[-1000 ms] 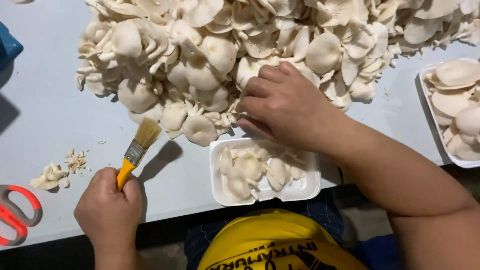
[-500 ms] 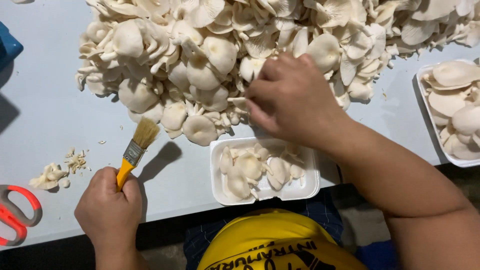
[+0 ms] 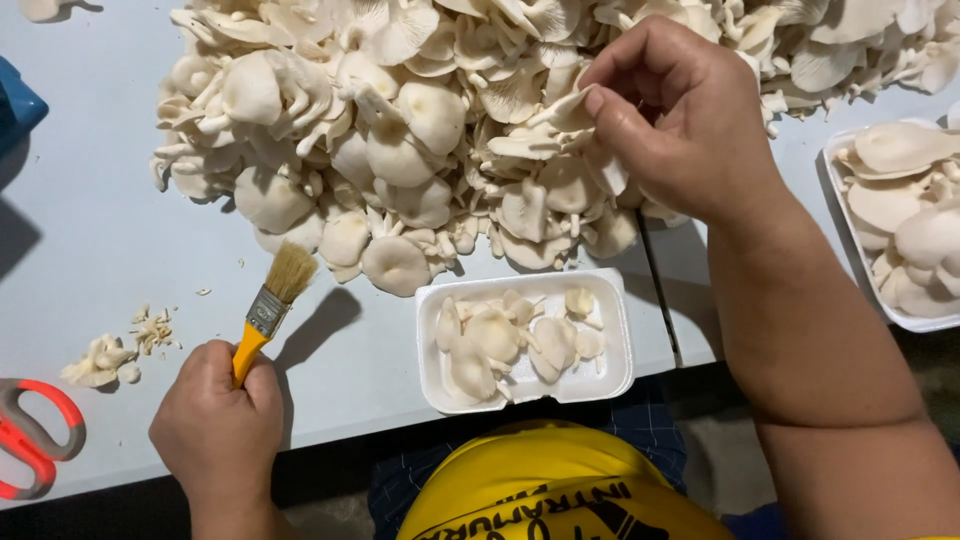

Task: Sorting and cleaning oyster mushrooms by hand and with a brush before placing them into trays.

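Note:
A big heap of pale oyster mushrooms (image 3: pixel 420 130) covers the far half of the grey table (image 3: pixel 90 250). My right hand (image 3: pixel 680 120) reaches into the heap and pinches one mushroom (image 3: pixel 565 110) between thumb and fingers. My left hand (image 3: pixel 215 425) rests at the table's near edge, gripping a paintbrush (image 3: pixel 270 305) with a yellow handle, bristles pointing up and away. Between the hands sits a small white foam tray (image 3: pixel 610 375) holding several mushrooms.
A second white foam tray (image 3: pixel 845 210) with larger mushrooms stands at the right edge. Red-handled scissors (image 3: pixel 35 435) lie at the near left, mushroom scraps (image 3: pixel 115 350) beside them. A blue object (image 3: pixel 15 110) sits at the far left.
My right hand has moved up and away from the small tray into the heap and taken hold of a mushroom. The left hand and brush have stayed put.

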